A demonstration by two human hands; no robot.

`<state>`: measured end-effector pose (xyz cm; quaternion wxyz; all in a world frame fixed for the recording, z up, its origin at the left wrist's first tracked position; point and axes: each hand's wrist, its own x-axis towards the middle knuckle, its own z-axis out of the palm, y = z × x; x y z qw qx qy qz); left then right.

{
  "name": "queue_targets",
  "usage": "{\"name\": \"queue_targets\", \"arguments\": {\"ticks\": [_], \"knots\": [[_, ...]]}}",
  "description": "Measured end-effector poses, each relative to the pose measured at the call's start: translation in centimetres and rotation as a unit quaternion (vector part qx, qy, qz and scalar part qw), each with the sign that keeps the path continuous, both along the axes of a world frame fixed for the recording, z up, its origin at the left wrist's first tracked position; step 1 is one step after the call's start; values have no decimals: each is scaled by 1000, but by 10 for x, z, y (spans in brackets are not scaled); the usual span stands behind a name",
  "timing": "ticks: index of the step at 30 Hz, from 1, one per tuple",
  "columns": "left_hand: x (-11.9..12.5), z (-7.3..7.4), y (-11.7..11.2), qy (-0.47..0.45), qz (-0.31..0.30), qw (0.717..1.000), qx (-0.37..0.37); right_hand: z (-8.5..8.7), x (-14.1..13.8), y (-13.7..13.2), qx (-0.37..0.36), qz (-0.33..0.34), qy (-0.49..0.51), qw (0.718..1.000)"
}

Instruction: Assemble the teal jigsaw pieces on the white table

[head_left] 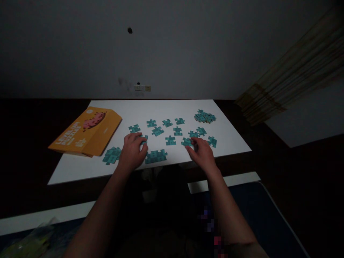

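Teal jigsaw puzzle pieces lie on a white table. My left hand point(132, 151) rests at the table's near side, its thumb and forefinger curled about a puzzle piece point(145, 137) that they partly cover. Just right of that hand is a joined strip of pieces point(156, 156) by the near edge. My right hand point(202, 152) has its thumb and fingers closed at the edge of another puzzle piece point(186, 142), flat on the table. Loose pieces surround both hands, among them one in the middle point(170, 140) and one at the right point(212, 141).
A yellow puzzle box point(94, 130) stands at the table's left, beside a small stack of pieces point(111, 155). A heap of pieces point(204, 117) lies at the back right. The white table point(228, 139) has a wall behind it; a curtain point(268, 96) hangs at right.
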<state>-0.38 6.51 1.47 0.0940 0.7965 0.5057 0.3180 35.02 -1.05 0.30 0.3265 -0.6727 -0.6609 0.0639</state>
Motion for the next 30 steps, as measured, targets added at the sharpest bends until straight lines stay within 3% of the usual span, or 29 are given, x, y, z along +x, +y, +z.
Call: {"name": "queue_targets", "arguments": {"ticks": [5, 12, 18, 22, 30], "knots": [[0, 0, 0, 3, -7, 1000, 2, -2, -3, -6, 26, 1, 5, 1000], [-1, -3, 2, -2, -3, 1000, -2, 4, 2, 1, 0, 69, 15, 998], [-2, -4, 2, 8, 0, 1000, 3, 15, 42, 26, 4, 26, -27, 999], [-2, -5, 2, 7, -3, 1000, 7, 14, 61, 43, -38, 55, -65, 996], [-2, -4, 2, 6, 5, 1000, -2, 10, 48, 44, -36, 86, -52, 994]]}}
